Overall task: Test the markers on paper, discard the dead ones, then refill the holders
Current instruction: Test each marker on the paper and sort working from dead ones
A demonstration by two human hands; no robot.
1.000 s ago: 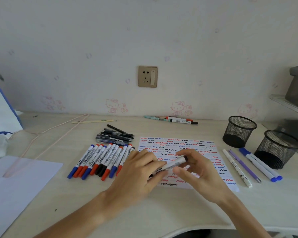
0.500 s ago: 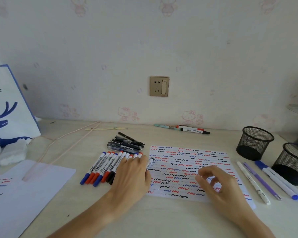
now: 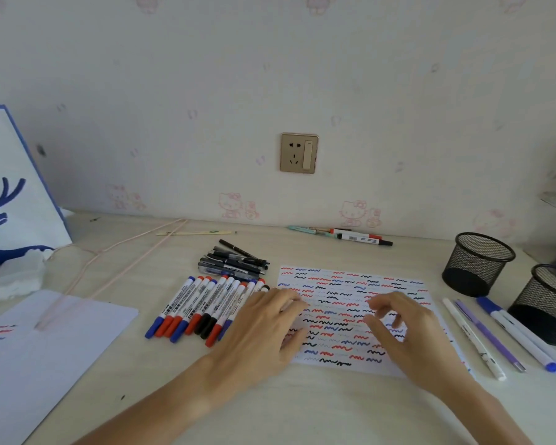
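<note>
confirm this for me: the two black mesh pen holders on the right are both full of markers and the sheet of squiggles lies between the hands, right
Not quite. In the head view the two black mesh pen holders stand empty; the markers lie on the desk. The white paper sheet covered in red, blue and black squiggles does lie under and between the left hand and right hand.

Both hands low, palms down: left (image 3: 264, 329) flat, right (image 3: 405, 329) loosely curled.

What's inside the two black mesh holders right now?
Nothing shows inside the nearer-the-wall black mesh holder: no pens rise above its rim. The second black mesh holder is cut by the frame edge, so part of its inside is unseen.
</note>
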